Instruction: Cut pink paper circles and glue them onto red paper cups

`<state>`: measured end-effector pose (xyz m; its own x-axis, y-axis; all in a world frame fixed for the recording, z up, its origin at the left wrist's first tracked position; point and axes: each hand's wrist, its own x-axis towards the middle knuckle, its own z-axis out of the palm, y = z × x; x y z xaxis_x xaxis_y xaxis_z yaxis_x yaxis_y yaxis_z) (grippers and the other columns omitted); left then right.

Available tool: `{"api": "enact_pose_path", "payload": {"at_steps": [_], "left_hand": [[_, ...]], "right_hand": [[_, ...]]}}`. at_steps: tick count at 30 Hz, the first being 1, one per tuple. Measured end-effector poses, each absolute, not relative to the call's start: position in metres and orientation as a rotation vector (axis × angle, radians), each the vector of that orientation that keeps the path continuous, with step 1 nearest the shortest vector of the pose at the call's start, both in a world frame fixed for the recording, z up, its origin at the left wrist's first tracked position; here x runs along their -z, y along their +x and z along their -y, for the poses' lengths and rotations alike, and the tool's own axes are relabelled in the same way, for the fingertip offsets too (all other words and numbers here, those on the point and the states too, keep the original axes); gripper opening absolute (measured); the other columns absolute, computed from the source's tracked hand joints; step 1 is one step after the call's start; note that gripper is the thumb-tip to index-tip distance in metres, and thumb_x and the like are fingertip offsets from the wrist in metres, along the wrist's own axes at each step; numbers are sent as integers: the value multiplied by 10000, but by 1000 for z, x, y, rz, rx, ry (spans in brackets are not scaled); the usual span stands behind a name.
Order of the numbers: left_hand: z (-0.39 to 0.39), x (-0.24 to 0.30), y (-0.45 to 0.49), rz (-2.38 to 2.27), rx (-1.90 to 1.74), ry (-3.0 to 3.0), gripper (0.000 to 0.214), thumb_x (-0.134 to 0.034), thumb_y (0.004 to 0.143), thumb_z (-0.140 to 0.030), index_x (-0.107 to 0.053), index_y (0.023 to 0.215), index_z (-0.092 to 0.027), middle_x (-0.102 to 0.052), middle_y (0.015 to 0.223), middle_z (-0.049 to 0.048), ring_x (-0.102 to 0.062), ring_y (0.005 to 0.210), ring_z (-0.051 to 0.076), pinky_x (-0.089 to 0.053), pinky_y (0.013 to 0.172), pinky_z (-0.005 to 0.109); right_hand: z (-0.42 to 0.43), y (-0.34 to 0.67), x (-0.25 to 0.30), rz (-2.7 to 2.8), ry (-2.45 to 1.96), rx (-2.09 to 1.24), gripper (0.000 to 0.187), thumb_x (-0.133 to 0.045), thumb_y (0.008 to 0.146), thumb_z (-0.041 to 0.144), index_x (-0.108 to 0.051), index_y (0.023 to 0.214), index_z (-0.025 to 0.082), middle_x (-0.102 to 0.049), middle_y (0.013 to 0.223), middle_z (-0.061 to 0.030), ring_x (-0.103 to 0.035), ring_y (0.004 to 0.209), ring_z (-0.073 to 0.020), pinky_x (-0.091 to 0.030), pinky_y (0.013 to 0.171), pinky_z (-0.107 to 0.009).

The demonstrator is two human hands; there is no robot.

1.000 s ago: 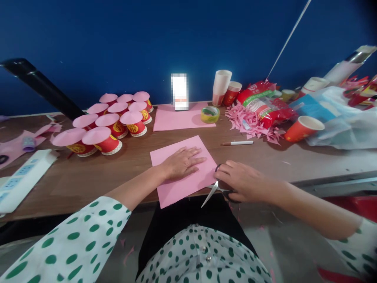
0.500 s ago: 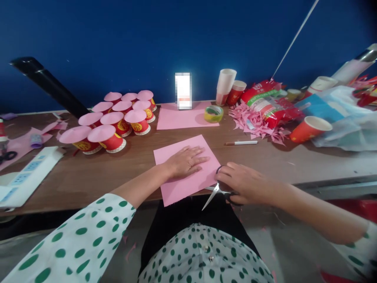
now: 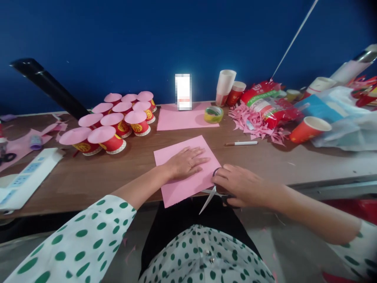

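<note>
A pink sheet of paper lies at the table's front edge, one corner jutting over it. My left hand rests flat on the sheet with its fingers stretched out. At the sheet's right edge my right hand grips a pair of scissors by the dark handles. The blades are spread apart and point toward my lap. One blade shows in front of the table edge; part of the other is hidden near the paper.
Several red cups with pink paper cones stand at left, near a white power strip. Behind are stacked pink paper and a tape roll. At right lie a marker, pink scraps and a tipped orange cup.
My right hand and the scissors have shifted slightly left and down along the paper's right edge. My left hand stays where it was on the sheet.
</note>
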<state>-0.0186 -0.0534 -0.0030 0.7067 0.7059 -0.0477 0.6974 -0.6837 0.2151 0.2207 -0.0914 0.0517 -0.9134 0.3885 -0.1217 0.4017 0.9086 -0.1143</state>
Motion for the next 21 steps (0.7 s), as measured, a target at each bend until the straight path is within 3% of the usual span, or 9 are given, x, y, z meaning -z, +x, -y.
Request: {"api": "enact_pose_path", "payload": {"at_steps": [7,14,21], "left_hand": [[54,1,-18,-1123,-49,2702,486,-234,894,-508,-301,1352,-361,-193,1485,-5,-158,1348,200,-101,1074,413],[53,4,-18,-1119,-65,2723,480,-247,893,-500,-307,1349,-362,-206,1482,10,-186,1339,193,-124,1064,410],[53,4,-18,-1121,-41,2723,491,-226,894,-508,-315,1348,-345,-206,1481,13,-170,1344,186,-106,1064,405]], "right_hand": [[90,207,-48,-3025,612,249,232,-571,744,248,-525,961,180,-524,931,-75,-463,852,-215,-374,720,-323],[92,210,-48,-3000,609,276,354,-640,687,277,-522,1007,186,-519,955,-78,-469,865,-225,-376,720,-324],[92,198,-48,-3017,542,240,253,-576,747,259,-523,980,175,-524,938,-84,-464,863,-223,-371,709,-323]]}}
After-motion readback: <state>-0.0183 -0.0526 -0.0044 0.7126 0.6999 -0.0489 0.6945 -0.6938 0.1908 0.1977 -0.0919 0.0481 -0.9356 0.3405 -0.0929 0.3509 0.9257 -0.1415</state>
